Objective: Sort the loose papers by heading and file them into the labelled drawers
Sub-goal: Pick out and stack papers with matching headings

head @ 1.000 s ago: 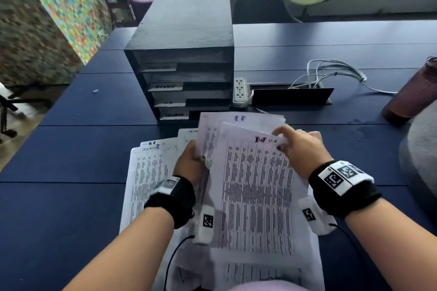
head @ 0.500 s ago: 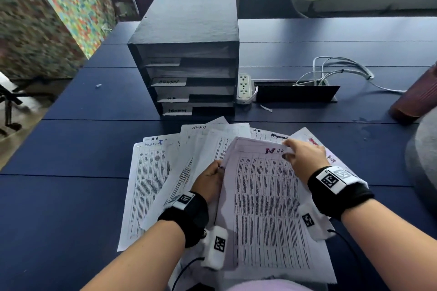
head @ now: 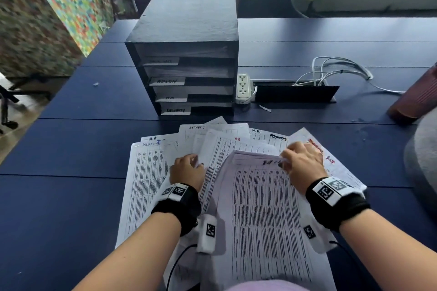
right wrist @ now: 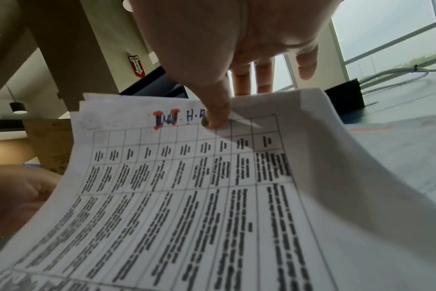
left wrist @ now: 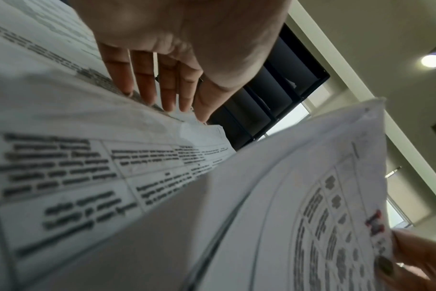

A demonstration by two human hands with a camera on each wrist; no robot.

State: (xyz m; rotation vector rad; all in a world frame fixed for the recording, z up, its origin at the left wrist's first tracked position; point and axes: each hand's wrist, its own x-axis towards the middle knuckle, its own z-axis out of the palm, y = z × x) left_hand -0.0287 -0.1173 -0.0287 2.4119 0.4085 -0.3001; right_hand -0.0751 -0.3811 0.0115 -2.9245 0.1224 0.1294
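A black drawer unit [head: 182, 66] stands on the dark blue table [head: 71, 149]. Its labels read ADMIN [head: 166, 81], H.R and SECURITY [head: 175, 110]; the top one is blurred. Loose printed papers [head: 151, 172] lie fanned in front of it, with handwritten headings such as SECURITY and H.R. My right hand [head: 286, 160] pinches the top edge of a sheet headed H.R [right wrist: 187, 196], thumb on top [right wrist: 215, 118], fingers behind; the sheet curves up off the pile. My left hand [left wrist: 162, 98] lies with straight fingers on the spread sheets to the left, holding nothing.
A white power strip [head: 243, 88] leans beside the drawer unit, next to an open black cable flap [head: 295, 93] with white cables [head: 335, 71]. A maroon bottle [head: 418, 97] and a grey rounded object [head: 423, 160] sit at the right edge. Chairs stand behind the table.
The raised bundle of sheets has come down onto the table. My left hand let go of it and moved left onto the fanned papers; my right hand keeps its pinch on the H.R sheet.
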